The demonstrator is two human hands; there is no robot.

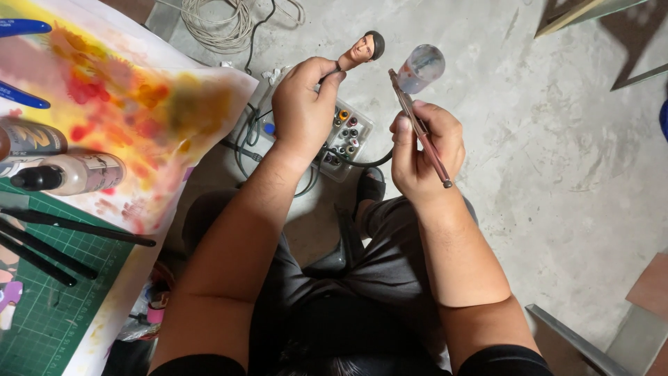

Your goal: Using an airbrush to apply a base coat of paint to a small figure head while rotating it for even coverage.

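My left hand [304,108] is closed around a short stick that carries a small painted figure head [364,49] with dark hair, held up above my lap. My right hand [422,150] grips a slim brown airbrush [419,129] whose clear paint cup [421,67] sits at the top end, its tip pointing up toward the figure head. The two hands are a short gap apart over the concrete floor.
A paint-stained sheet [139,104] covers the table on the left, over a green cutting mat [56,306] with black brushes [76,228] and paint bottles [66,173]. A box of small paint pots [348,136] and coiled cables [223,24] lie on the floor.
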